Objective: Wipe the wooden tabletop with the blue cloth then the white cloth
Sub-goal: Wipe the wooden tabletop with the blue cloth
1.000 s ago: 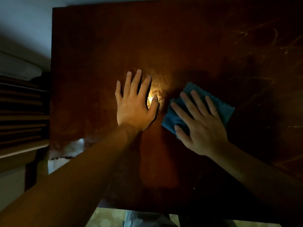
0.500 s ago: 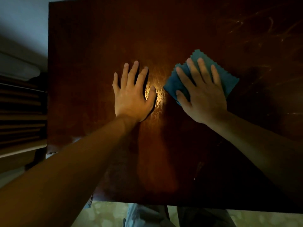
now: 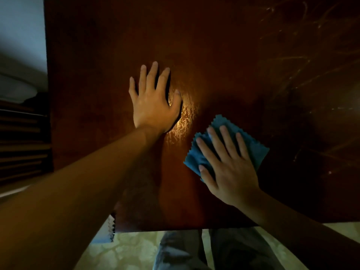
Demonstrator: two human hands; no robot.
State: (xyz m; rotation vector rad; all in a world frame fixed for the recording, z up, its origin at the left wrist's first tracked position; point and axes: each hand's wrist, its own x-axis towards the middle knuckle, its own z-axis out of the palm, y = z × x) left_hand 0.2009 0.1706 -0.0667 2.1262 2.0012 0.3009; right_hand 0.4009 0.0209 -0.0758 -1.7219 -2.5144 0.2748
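Observation:
A dark wooden tabletop (image 3: 214, 45) fills most of the head view, with a bright glare patch near its middle. My left hand (image 3: 153, 102) lies flat on the wood, fingers spread, holding nothing. My right hand (image 3: 229, 168) presses flat on a folded blue cloth (image 3: 255, 151) with zigzag edges, to the right of and nearer than the left hand. A corner of a pale white cloth (image 3: 108, 230) shows at the table's near left edge, mostly hidden by my left forearm.
The near table edge (image 3: 185, 229) runs above a pale patterned floor (image 3: 132, 250) and my legs. Dark slatted furniture (image 3: 21, 143) stands left of the table. Fine scratches (image 3: 302, 55) mark the wood at the far right.
My right hand has slid the blue cloth back toward the near edge, after pushing it away half a second before. My left hand has stayed planted flat.

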